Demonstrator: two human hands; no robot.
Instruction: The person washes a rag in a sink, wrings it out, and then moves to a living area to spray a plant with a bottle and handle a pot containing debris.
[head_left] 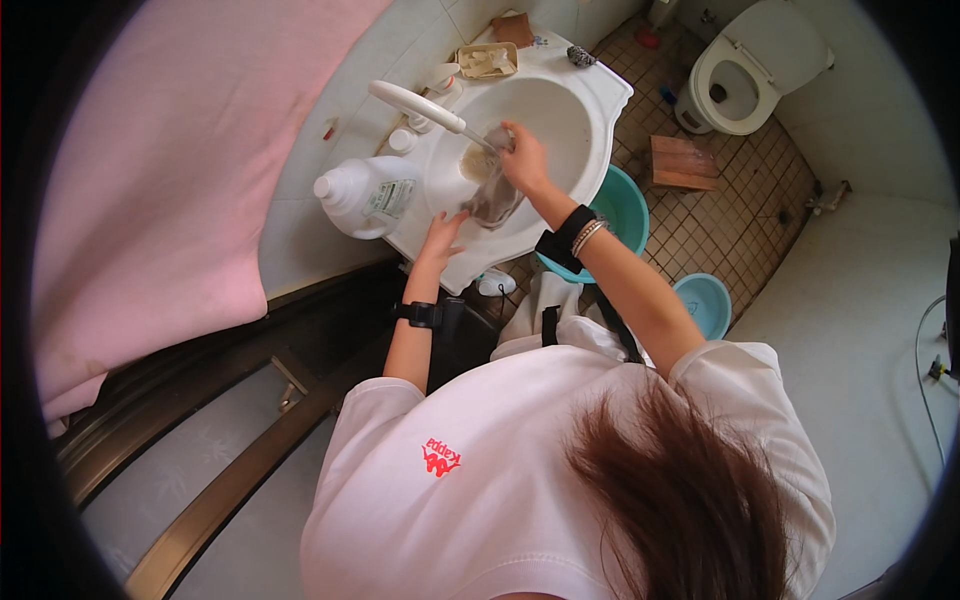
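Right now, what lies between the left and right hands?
In the head view, a grey cloth lies there at the sink, its upper part in the right hand, its lower part near the left hand.

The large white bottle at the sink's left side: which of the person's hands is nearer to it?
Left. The left hand is right of the large white bottle, apart from it; the right hand is farther right, over the sink.
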